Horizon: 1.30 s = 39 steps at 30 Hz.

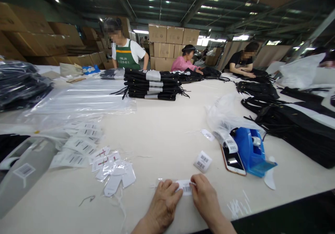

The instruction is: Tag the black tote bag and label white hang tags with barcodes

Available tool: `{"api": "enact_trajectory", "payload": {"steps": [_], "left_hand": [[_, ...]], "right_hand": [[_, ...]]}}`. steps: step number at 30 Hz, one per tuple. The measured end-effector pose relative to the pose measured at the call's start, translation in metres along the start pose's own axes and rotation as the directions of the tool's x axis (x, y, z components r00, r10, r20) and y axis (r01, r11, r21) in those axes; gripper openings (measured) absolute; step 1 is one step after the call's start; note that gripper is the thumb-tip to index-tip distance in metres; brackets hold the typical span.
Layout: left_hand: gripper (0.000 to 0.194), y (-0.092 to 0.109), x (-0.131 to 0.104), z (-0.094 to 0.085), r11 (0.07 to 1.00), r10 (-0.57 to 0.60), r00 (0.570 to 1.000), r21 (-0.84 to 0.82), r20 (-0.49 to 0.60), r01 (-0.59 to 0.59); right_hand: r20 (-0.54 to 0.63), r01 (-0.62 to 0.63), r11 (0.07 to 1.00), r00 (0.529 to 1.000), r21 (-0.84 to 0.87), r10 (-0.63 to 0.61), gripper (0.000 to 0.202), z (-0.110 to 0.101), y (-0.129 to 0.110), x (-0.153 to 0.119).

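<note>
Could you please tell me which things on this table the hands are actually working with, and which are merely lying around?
In hand:
- barcode tag, pinched between left hand and right hand
- loose tags beside them
- spare tag

Lying about:
- phone
- blue tape dispenser
- stacked black garments
- clear bags

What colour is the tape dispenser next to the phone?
Blue, seen in the head view: the tape dispenser beside the phone.

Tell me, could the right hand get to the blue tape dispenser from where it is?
Probably yes. The right hand rests on the small white barcode label, and the blue plastic tape dispenser stands just up and to its right. Only a phone lies between, flat on the table.
</note>
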State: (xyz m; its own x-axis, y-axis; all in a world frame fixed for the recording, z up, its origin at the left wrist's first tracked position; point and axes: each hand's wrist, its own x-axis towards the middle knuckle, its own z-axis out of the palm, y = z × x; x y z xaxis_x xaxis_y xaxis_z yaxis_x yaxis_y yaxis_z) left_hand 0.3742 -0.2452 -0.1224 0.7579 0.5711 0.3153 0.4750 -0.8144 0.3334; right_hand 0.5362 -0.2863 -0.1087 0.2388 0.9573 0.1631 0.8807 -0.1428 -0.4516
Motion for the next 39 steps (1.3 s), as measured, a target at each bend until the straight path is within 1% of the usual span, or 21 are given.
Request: {"api": "enact_trajectory", "payload": {"steps": [1,2,3,4,5,6,7,9,10,13,15,16,18,21,24,26,28,30,32,35,39], "left_hand": [[0.024,0.000,0.000,0.000,1.000,-0.007,1.000,-0.010,0.002,0.007],[0.023,0.000,0.000,0.000,1.000,-0.011,1.000,-0.022,0.003,0.011],[0.022,0.001,0.000,0.000,0.999,-0.015,1.000,-0.032,0.005,0.015],[0.021,0.001,0.000,-0.001,0.999,-0.016,1.000,-0.039,0.005,0.016],[0.020,0.001,0.001,-0.001,0.999,-0.015,1.000,-0.043,0.002,0.015],[0.019,0.002,0.001,-0.001,0.999,-0.012,1.000,-0.042,-0.003,0.012],[0.019,0.002,0.001,-0.001,0.999,-0.013,1.000,-0.038,-0.007,0.012],[0.021,0.002,0.000,-0.001,0.999,-0.028,0.999,-0.035,-0.027,0.027],[0.024,0.001,0.000,0.000,0.998,-0.038,0.999,-0.041,-0.038,0.037],[0.028,-0.001,-0.002,0.001,0.994,-0.069,0.996,-0.090,-0.060,0.064],[0.029,-0.002,-0.004,0.002,0.990,-0.087,0.994,-0.119,-0.065,0.079],[0.030,-0.002,-0.004,0.003,0.988,-0.096,0.993,-0.128,-0.070,0.087],[0.033,-0.002,-0.005,0.003,0.985,-0.110,0.991,-0.143,-0.080,0.098],[0.035,-0.004,-0.005,0.000,0.976,-0.120,0.991,-0.190,-0.050,0.109],[0.040,-0.012,-0.005,-0.008,0.969,-0.129,0.991,-0.216,-0.033,0.119],[0.044,-0.019,-0.007,-0.014,0.975,-0.159,0.986,-0.164,-0.047,0.150],[0.051,-0.024,-0.007,-0.020,0.970,-0.229,0.973,-0.088,-0.035,0.225],[0.055,-0.026,-0.007,-0.023,0.952,-0.301,0.954,-0.049,0.014,0.301],[0.049,-0.024,-0.004,-0.025,0.938,-0.339,0.939,-0.051,0.063,0.342],[0.036,-0.019,0.000,-0.026,0.925,-0.361,0.928,-0.087,0.092,0.369],[0.033,-0.017,0.004,-0.026,0.902,-0.406,0.908,-0.117,0.103,0.416]], "right_hand": [[-0.104,0.166,0.984,0.980,-0.060,-0.171,0.017,0.006,0.000,-0.011],[-0.177,0.306,0.940,0.927,-0.152,-0.330,0.024,0.012,0.001,-0.021],[-0.205,0.398,0.881,0.868,-0.257,-0.452,0.027,0.017,0.002,-0.030],[-0.200,0.442,0.825,0.826,-0.352,-0.527,0.030,0.020,0.003,-0.037],[-0.178,0.445,0.785,0.811,-0.430,-0.557,0.033,0.023,0.004,-0.042],[-0.159,0.417,0.768,0.822,-0.486,-0.547,0.035,0.024,0.004,-0.044],[-0.150,0.376,0.767,0.843,-0.520,-0.516,0.037,0.025,0.004,-0.045],[-0.146,0.319,0.780,0.876,-0.539,-0.460,0.038,0.026,0.000,-0.042],[-0.154,0.310,0.789,0.880,-0.529,-0.449,0.038,0.026,-0.002,-0.040],[-0.170,0.371,0.793,0.849,-0.483,-0.501,0.037,0.025,-0.007,-0.037],[-0.143,0.432,0.763,0.820,-0.481,-0.554,0.037,0.021,-0.004,-0.037],[-0.116,0.450,0.746,0.815,-0.490,-0.568,0.038,0.018,-0.002,-0.038],[-0.078,0.440,0.737,0.831,-0.513,-0.551,0.040,0.014,0.001,-0.038],[-0.106,0.362,0.779,0.873,-0.513,-0.476,0.040,0.012,0.000,-0.039],[-0.099,0.397,0.780,0.860,-0.484,-0.500,0.039,0.015,0.002,-0.040],[-0.082,0.400,0.773,0.863,-0.493,-0.499,0.039,0.017,0.009,-0.042],[-0.123,0.302,0.802,0.900,-0.516,-0.418,0.040,0.021,0.018,-0.045],[-0.190,0.188,0.831,0.925,-0.523,-0.329,0.042,0.027,0.023,-0.046],[-0.221,0.147,0.843,0.929,-0.518,-0.297,0.043,0.033,0.022,-0.046],[-0.248,0.151,0.848,0.917,-0.509,-0.312,0.042,0.040,0.012,-0.046],[-0.266,0.160,0.846,0.906,-0.508,-0.331,0.043,0.045,-0.003,-0.043]]}}
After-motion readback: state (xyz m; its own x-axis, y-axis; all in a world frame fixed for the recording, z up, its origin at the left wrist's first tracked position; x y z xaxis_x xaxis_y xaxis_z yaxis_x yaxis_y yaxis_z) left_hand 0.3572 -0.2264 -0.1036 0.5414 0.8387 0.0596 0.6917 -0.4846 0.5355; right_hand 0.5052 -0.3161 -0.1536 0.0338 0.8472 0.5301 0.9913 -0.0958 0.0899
